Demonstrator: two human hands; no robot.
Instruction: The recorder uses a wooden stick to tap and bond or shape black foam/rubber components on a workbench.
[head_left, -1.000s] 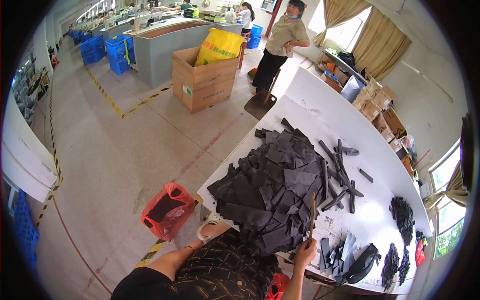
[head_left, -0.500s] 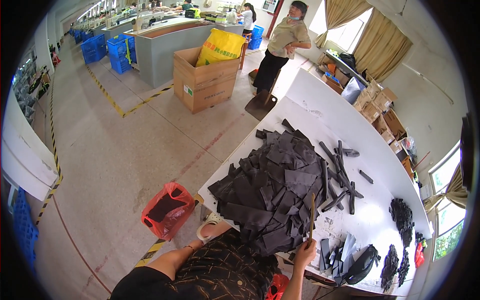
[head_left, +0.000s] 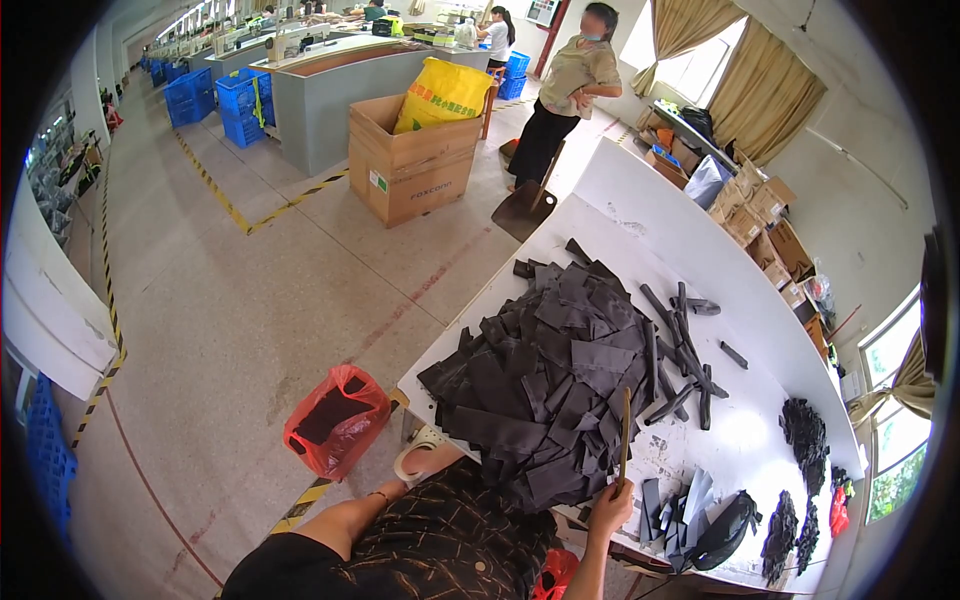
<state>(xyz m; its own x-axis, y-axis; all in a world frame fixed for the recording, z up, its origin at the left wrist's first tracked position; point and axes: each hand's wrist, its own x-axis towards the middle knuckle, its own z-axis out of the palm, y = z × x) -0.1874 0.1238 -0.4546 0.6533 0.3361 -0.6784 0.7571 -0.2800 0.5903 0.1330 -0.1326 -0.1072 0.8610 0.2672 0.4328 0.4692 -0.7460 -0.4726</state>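
Note:
My right hand is closed round the lower end of a thin yellowish-brown stick, which points upward beside a large heap of black fabric strips. The heap covers the near left part of a white table. My left hand is low at the left, next to my patterned dark clothing; a thin band circles its wrist. Its fingers are hidden. A red plastic bag holding black material stands on the floor to the left.
Black rolled pieces lie right of the heap. Nearer are grey-black strips, a black pouch-like item and dark bundles. Beyond the table stand a person, a dustpan and a cardboard box with a yellow sack.
The standing person's head has turned and tipped slightly. My hands, the stick and the black heap look the same.

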